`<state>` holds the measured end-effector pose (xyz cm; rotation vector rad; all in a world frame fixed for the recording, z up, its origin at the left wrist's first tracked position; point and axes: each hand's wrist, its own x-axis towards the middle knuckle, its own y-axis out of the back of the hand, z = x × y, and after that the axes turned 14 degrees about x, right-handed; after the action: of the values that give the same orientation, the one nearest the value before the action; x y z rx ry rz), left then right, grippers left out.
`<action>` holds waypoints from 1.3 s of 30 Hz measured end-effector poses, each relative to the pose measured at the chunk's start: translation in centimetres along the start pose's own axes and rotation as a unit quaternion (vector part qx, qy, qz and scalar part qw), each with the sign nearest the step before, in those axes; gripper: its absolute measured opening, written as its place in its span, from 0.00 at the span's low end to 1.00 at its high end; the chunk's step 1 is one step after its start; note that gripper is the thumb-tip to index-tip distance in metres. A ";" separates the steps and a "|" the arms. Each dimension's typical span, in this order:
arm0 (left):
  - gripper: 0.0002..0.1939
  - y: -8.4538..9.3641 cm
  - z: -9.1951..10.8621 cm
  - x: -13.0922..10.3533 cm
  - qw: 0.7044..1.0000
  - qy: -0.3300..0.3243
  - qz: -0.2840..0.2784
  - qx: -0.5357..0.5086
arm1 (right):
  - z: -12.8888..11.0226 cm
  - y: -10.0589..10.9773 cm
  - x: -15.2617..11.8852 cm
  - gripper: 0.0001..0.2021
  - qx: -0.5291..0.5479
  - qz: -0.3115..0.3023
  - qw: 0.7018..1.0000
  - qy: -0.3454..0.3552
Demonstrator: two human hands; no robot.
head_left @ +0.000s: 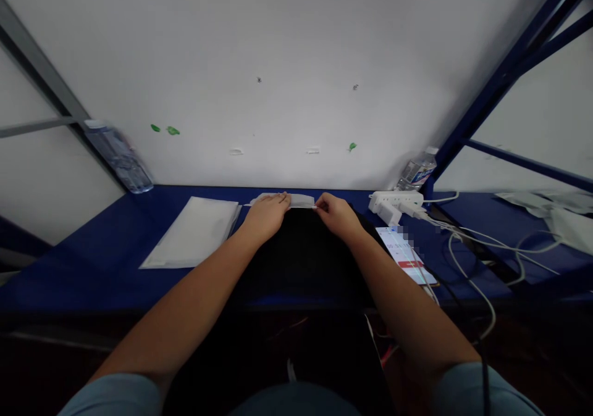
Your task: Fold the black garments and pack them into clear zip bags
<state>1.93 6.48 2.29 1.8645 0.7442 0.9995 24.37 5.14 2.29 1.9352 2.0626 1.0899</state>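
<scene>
A black cloth (306,249) lies over the middle of the blue table, and a flat white piece (302,200) shows along its far edge. My left hand (272,213) lies palm down on the left part of that white piece, fingers stretched out toward the right. At the white piece's right end, my right hand (334,212) has its thumb and fingertips pinched together on the edge. To the left rests a stack of white translucent sheets or bags (192,234), touched by neither hand.
Right of the cloth are a lit phone (405,254), a white power strip (396,201) with plugs and loose cables, and a bottle (418,169). A large clear bottle (121,157) leans at the left. Blue frame bars (504,76) rise at the right.
</scene>
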 end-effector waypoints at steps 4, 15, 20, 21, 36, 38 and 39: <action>0.22 0.5 0.1 -0.1 1.000 -0.020 0.012 -0.014 | -0.1 -0.2 0.0 0.02 -0.007 0.006 1.000 0.004; 0.20 0.1 1.9 0.1 0.986 -0.144 0.071 -0.043 | -1.4 -1.1 -0.6 0.07 0.056 -0.064 0.993 0.078; 0.20 0.1 1.7 0.1 0.988 -0.129 0.076 -0.046 | -0.8 -1.0 -0.5 0.06 0.055 -0.057 0.994 0.072; 0.20 0.1 1.6 0.1 0.988 -0.124 0.078 -0.046 | -0.6 -0.9 -0.4 0.06 0.053 -0.053 0.995 0.069; 0.18 -0.5 0.1 0.3 0.996 -0.032 0.083 -0.004 | 0.8 1.0 0.3 0.08 0.044 -0.034 0.998 -0.010; 0.18 -0.4 0.1 0.3 0.996 -0.031 0.085 -0.004 | 0.6 0.8 0.2 0.04 0.044 -0.032 0.999 0.002; 0.17 -0.4 0.1 0.3 0.996 -0.031 0.086 -0.005 | 0.4 0.7 0.2 0.00 0.031 -0.024 0.999 0.001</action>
<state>2.17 6.83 2.01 1.9673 0.5468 1.0456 25.18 5.47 2.46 1.9022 2.1575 1.0312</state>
